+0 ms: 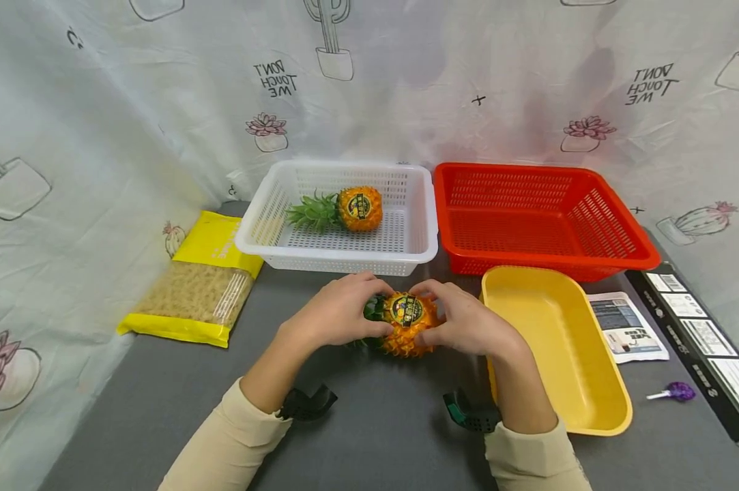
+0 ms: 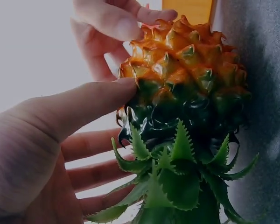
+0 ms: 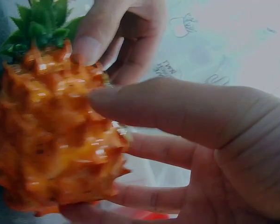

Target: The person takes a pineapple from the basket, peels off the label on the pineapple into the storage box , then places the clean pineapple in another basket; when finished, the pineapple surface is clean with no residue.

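Cream sleeves [image 1: 237,433] foremost; left hand [image 1: 338,310] and right hand [image 1: 470,320] pinch the nearer pineapple [image 1: 407,334] near its leafy end and base, before the white basket [image 1: 344,260]; gentle, evenly opposed pressure should best keep it level.

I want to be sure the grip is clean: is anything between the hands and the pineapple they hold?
Nothing visible: the left hand touches the pineapple directly near its leaves, the right hand towards the other end.
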A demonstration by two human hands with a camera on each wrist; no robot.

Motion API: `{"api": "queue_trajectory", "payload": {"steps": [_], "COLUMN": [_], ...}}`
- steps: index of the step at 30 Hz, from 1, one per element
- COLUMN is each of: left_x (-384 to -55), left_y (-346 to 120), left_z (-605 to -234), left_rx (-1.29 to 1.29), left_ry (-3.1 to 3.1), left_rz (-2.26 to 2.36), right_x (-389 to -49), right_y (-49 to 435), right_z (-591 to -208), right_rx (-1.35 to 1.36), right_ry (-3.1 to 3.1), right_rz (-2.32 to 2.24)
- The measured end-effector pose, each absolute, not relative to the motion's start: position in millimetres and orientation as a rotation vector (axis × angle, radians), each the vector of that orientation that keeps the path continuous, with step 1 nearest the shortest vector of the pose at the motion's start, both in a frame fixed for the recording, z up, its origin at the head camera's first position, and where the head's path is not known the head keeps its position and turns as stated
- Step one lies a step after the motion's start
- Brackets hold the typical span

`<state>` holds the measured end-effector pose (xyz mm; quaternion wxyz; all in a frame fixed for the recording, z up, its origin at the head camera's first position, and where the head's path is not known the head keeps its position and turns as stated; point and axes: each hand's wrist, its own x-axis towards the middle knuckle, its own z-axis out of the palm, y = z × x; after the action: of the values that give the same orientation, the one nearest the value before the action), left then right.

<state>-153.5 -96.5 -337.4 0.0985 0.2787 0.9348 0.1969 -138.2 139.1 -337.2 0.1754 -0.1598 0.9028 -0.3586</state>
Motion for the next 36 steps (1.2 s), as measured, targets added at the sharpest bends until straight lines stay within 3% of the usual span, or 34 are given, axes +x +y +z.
{"api": "queue_trajectory", "payload": {"steps": [9,23,36], "left_x": [-151.8,-152.0,-151.4], "left_y": [-95.5,-90.9,-88.9], "left_z": [-333.3,-332.2,-332.2], "left_rx": [0.786,0.796,0.818], "left_ry": [2.781,2.772,2.760], "left_rz": [0.538,0.502,0.499], "right_x": [-144.9,-180.3,-179.3], "right_y": [137.5,135.2,128.3], "right_z": [-314.7,-324.0,-318.1], "right_rx": [-0.502,-0.801,-0.762], "right_ry": [2.726,2.573,2.619], "right_rz": [-0.995,-0.770,-0.814]}}
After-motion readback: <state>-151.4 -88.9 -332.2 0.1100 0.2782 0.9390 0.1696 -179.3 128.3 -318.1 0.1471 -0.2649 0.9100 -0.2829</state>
